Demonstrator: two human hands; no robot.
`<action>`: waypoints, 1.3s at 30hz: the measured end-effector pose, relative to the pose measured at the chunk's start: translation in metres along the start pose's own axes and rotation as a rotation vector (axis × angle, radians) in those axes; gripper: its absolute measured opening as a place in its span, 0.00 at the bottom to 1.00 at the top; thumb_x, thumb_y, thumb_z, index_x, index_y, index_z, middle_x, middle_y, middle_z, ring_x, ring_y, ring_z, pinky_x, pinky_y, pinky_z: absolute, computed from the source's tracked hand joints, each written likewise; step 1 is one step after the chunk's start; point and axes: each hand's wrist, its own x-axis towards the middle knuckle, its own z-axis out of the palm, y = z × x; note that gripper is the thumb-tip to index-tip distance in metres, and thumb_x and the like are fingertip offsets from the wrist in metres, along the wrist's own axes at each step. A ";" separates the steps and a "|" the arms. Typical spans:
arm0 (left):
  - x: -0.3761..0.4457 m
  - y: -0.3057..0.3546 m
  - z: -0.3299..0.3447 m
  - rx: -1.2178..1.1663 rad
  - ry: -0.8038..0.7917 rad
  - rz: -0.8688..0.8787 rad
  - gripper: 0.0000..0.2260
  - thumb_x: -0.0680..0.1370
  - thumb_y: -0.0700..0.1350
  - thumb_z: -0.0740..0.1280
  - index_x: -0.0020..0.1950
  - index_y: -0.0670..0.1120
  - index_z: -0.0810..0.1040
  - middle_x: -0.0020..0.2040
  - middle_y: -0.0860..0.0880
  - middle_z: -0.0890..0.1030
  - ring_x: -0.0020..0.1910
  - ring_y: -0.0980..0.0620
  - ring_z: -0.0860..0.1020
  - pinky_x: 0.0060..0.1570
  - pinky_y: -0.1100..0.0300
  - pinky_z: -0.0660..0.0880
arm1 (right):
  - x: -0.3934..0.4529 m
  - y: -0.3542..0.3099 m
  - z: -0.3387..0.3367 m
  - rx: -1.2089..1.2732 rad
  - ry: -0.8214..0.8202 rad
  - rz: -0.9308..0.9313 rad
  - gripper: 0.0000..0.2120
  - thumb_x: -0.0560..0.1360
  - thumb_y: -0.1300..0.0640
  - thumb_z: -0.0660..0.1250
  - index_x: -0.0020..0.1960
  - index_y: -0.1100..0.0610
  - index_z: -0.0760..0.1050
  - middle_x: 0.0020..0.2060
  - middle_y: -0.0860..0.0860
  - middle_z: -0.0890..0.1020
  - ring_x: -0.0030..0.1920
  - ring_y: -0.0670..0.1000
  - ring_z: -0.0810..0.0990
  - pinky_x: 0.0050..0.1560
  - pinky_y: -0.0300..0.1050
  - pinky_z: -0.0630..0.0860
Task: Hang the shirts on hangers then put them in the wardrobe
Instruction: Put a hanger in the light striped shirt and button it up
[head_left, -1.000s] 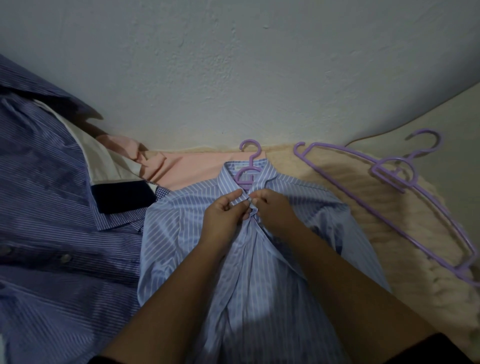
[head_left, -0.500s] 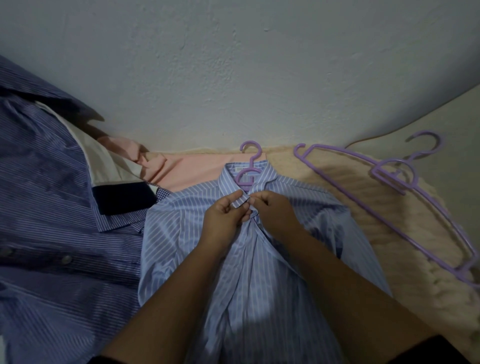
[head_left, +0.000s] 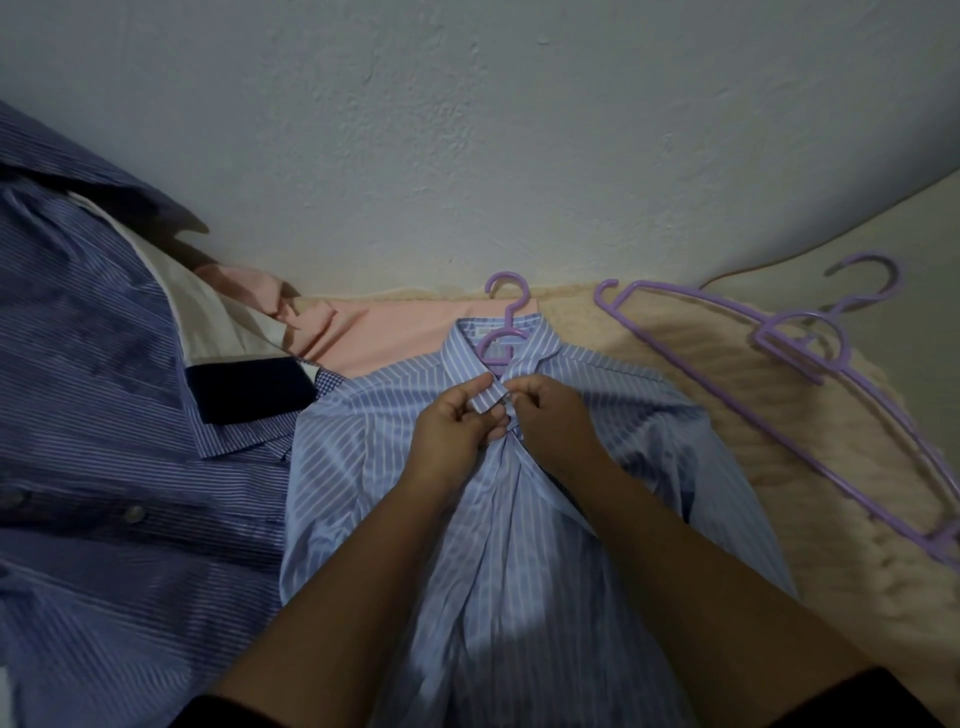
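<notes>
Both hands right at the collar of the light blue striped shirt (head_left: 519, 545); left hand (head_left: 457, 431) pinching the collar edge, right hand (head_left: 553, 421) pinching the placket, knuckles almost touching; purple hanger (head_left: 504, 332) hook poking out just beyond the fingertips; spare hangers (head_left: 810, 364) right of the right hand; darker striped shirt (head_left: 104, 415) left of the left hand.
</notes>
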 end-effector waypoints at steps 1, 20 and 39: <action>-0.001 0.000 0.000 0.004 0.004 0.000 0.14 0.77 0.33 0.67 0.56 0.51 0.77 0.31 0.45 0.72 0.39 0.50 0.80 0.43 0.65 0.79 | 0.000 0.000 -0.001 -0.005 -0.012 0.000 0.12 0.78 0.67 0.58 0.57 0.67 0.77 0.54 0.62 0.80 0.49 0.54 0.77 0.48 0.37 0.68; -0.011 0.011 0.004 0.246 0.116 0.177 0.10 0.80 0.46 0.65 0.52 0.63 0.76 0.37 0.38 0.80 0.32 0.46 0.75 0.34 0.52 0.73 | -0.004 -0.012 -0.007 -0.100 -0.061 -0.053 0.12 0.79 0.63 0.60 0.59 0.63 0.78 0.54 0.58 0.81 0.54 0.54 0.79 0.51 0.40 0.70; 0.004 0.021 -0.009 0.355 0.028 0.094 0.17 0.76 0.36 0.69 0.53 0.59 0.78 0.19 0.56 0.67 0.23 0.55 0.63 0.27 0.62 0.64 | 0.003 -0.012 -0.005 0.142 -0.112 0.117 0.16 0.76 0.63 0.65 0.64 0.64 0.74 0.57 0.60 0.80 0.57 0.55 0.78 0.53 0.42 0.73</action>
